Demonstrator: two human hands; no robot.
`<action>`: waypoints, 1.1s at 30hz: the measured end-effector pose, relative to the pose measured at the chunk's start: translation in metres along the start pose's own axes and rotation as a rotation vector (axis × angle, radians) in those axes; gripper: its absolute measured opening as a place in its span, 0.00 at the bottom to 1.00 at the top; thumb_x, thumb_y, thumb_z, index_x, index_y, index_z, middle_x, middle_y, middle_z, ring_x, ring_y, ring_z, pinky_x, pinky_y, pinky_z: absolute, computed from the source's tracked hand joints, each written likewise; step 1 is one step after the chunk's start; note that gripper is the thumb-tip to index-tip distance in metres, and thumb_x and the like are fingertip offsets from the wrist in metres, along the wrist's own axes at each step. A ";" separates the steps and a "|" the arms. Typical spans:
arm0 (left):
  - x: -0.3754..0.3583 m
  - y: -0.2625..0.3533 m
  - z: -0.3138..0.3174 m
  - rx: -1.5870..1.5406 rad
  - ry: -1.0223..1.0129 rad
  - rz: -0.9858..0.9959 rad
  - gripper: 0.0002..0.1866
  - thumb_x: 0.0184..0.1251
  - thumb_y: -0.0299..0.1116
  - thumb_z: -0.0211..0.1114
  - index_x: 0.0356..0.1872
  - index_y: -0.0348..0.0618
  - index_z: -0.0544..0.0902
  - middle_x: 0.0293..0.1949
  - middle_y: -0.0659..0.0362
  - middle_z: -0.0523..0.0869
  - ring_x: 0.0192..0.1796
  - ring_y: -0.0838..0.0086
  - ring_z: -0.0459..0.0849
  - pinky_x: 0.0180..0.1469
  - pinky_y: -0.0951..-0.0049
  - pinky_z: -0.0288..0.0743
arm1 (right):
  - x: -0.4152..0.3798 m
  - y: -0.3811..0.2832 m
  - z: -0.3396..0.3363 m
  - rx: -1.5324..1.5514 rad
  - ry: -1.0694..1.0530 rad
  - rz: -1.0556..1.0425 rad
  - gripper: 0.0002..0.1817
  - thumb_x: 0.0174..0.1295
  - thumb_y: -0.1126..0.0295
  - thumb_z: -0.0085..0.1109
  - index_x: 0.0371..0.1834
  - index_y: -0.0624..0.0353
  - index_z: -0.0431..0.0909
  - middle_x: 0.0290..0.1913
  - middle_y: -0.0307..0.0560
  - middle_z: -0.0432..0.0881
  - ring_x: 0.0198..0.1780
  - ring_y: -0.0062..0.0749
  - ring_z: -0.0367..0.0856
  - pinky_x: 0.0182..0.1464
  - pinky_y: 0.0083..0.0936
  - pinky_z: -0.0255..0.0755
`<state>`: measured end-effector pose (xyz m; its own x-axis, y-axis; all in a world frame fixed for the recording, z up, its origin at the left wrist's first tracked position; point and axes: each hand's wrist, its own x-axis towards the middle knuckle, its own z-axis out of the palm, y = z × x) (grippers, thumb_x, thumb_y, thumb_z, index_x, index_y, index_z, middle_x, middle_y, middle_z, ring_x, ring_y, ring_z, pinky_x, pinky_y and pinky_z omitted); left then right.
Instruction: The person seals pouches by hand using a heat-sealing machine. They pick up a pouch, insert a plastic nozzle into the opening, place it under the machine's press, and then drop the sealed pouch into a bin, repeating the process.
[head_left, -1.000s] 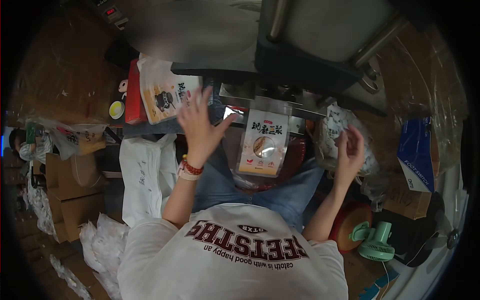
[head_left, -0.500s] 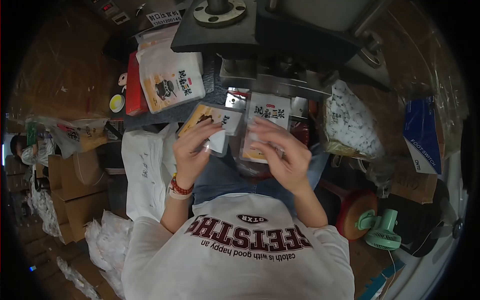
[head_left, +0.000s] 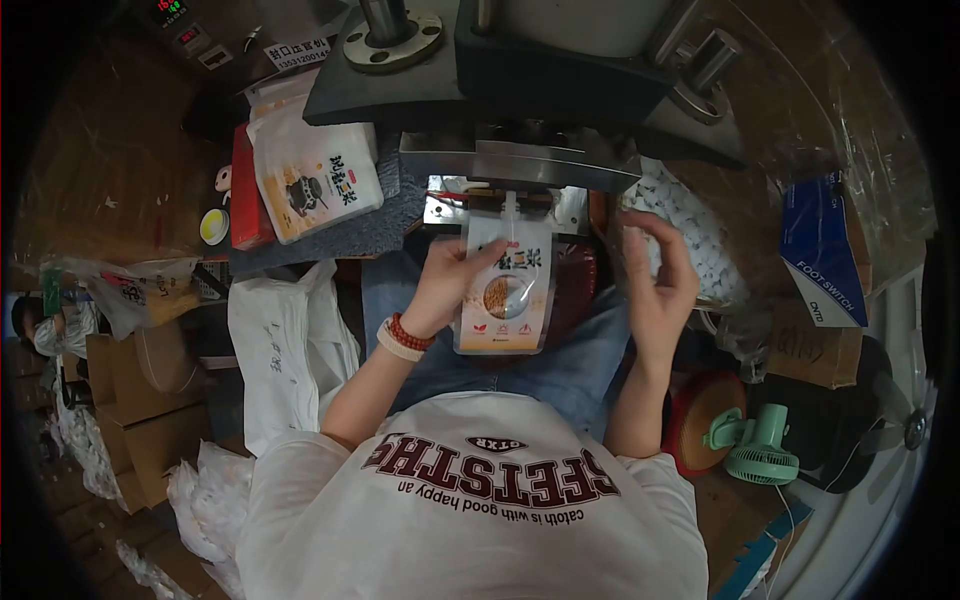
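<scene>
My left hand (head_left: 447, 288) grips a printed spout pouch (head_left: 507, 305) at its left side, thumb across the front. The pouch is white with orange print and a clear round window, and a pale spout (head_left: 511, 203) stands at its top edge. That top end lies at the metal plate (head_left: 445, 205) under the press (head_left: 520, 155). My right hand (head_left: 662, 280) is raised apart from the pouch, beside a clear bag of small white parts (head_left: 690, 225). Its thumb and forefinger tips come together; anything between them is too small to make out.
A stack of similar pouches (head_left: 315, 180) lies on the grey mat beside a red box (head_left: 246, 190), left of the press. At the right stand a blue foot switch box (head_left: 822, 245) and a green fan (head_left: 764, 450). A white sack (head_left: 285, 350) hangs at the left.
My left hand has moved right and now holds a pouch, window side up, at the press. My right hand has left the pouches and moved right to the bag. The view has shifted slightly.
</scene>
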<state>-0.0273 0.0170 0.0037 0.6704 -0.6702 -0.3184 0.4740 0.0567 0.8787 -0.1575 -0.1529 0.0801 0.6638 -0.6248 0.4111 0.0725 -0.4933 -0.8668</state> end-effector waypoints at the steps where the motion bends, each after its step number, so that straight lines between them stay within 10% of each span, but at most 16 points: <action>1: 0.009 0.003 0.001 -0.003 -0.001 0.000 0.13 0.66 0.34 0.66 0.37 0.29 0.84 0.33 0.54 0.88 0.31 0.78 0.85 0.33 0.79 0.79 | 0.009 0.004 -0.009 -0.101 0.061 0.014 0.12 0.62 0.74 0.60 0.48 0.64 0.78 0.43 0.48 0.83 0.43 0.32 0.80 0.50 0.22 0.70; 5: 0.027 0.012 -0.001 -0.103 -0.024 -0.036 0.14 0.65 0.34 0.66 0.41 0.28 0.82 0.38 0.52 0.87 0.36 0.76 0.87 0.36 0.78 0.80 | 0.026 0.083 -0.020 -0.929 0.017 -0.122 0.12 0.60 0.74 0.59 0.47 0.64 0.79 0.41 0.54 0.82 0.42 0.48 0.81 0.47 0.34 0.74; 9: 0.033 0.009 -0.005 -0.088 0.024 -0.072 0.15 0.63 0.36 0.67 0.41 0.30 0.82 0.40 0.52 0.87 0.36 0.75 0.86 0.38 0.77 0.80 | 0.020 0.108 -0.016 -0.676 -0.064 0.094 0.16 0.59 0.74 0.58 0.51 0.64 0.77 0.42 0.56 0.81 0.44 0.54 0.79 0.47 0.41 0.72; 12: 0.024 0.036 -0.019 0.619 0.023 -0.017 0.22 0.62 0.43 0.68 0.52 0.39 0.81 0.44 0.54 0.86 0.43 0.70 0.84 0.46 0.73 0.75 | 0.027 0.096 -0.018 -0.599 -0.131 0.184 0.15 0.60 0.72 0.57 0.51 0.64 0.76 0.41 0.57 0.80 0.44 0.54 0.78 0.47 0.41 0.72; 16: 0.007 0.045 -0.069 1.807 0.835 0.551 0.41 0.58 0.53 0.68 0.69 0.45 0.64 0.68 0.47 0.67 0.70 0.54 0.64 0.70 0.49 0.51 | 0.033 0.104 -0.016 -0.705 -0.178 -0.059 0.14 0.60 0.75 0.57 0.49 0.63 0.77 0.40 0.55 0.81 0.42 0.51 0.79 0.46 0.38 0.73; 20: -0.023 0.018 -0.129 1.692 0.354 0.551 0.45 0.54 0.47 0.71 0.71 0.48 0.59 0.70 0.53 0.65 0.73 0.58 0.60 0.72 0.44 0.45 | 0.029 0.079 -0.013 -0.461 0.122 0.134 0.11 0.61 0.78 0.57 0.47 0.64 0.75 0.41 0.51 0.81 0.40 0.35 0.82 0.42 0.27 0.73; 21: -0.031 0.016 -0.128 1.644 0.360 0.626 0.36 0.52 0.31 0.69 0.67 0.49 0.68 0.63 0.56 0.75 0.66 0.60 0.72 0.67 0.54 0.62 | 0.024 0.069 -0.011 -0.460 0.117 0.139 0.11 0.61 0.78 0.57 0.47 0.64 0.75 0.41 0.51 0.81 0.40 0.35 0.82 0.42 0.27 0.73; 26: -0.054 0.023 -0.097 1.233 0.430 0.580 0.23 0.45 0.15 0.56 0.43 0.47 0.86 0.40 0.55 0.88 0.45 0.63 0.87 0.45 0.69 0.80 | -0.012 0.000 0.023 0.730 -0.046 0.010 0.16 0.64 0.83 0.54 0.55 0.65 0.66 0.47 0.57 0.81 0.47 0.40 0.83 0.54 0.32 0.76; 33: -0.063 0.040 -0.026 1.055 0.139 0.974 0.18 0.46 0.17 0.59 0.40 0.39 0.85 0.39 0.54 0.88 0.48 0.60 0.86 0.47 0.69 0.79 | -0.022 -0.008 0.061 0.279 -0.381 -0.432 0.15 0.52 0.86 0.61 0.44 0.64 0.82 0.47 0.50 0.83 0.48 0.40 0.84 0.66 0.42 0.65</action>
<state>-0.0359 0.0811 0.0499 0.5533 -0.6049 0.5727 -0.7900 -0.1632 0.5909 -0.1271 -0.0983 0.0603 0.7456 -0.1210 0.6553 0.5496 -0.4443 -0.7075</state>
